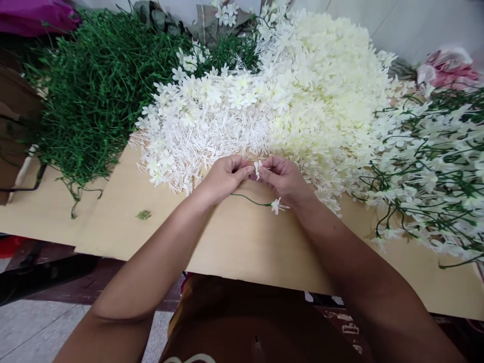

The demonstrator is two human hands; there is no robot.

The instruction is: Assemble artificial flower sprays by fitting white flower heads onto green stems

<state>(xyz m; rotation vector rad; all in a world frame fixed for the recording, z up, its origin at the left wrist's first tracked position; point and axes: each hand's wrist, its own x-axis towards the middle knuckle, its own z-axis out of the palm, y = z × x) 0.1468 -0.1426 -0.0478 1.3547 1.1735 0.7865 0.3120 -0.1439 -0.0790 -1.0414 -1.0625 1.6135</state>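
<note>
Small white flower (257, 170): in the head view, it sits between the two hands, at the fingertips. The right hand (283, 179) pinches it. The left hand (226, 176) is closed on a thin green stem (250, 199), but its fingers hide the top of the stem. The stem comes out below the left hand and ends in a white bloom (277, 205), just under the right hand. Past both hands is a big white flower pile (321, 80) on the tan surface (242, 242). Left of the left hand is a green stem heap (94, 85). Right of the right hand are stemmed flowers (434, 176), cut off by the edge.
</note>
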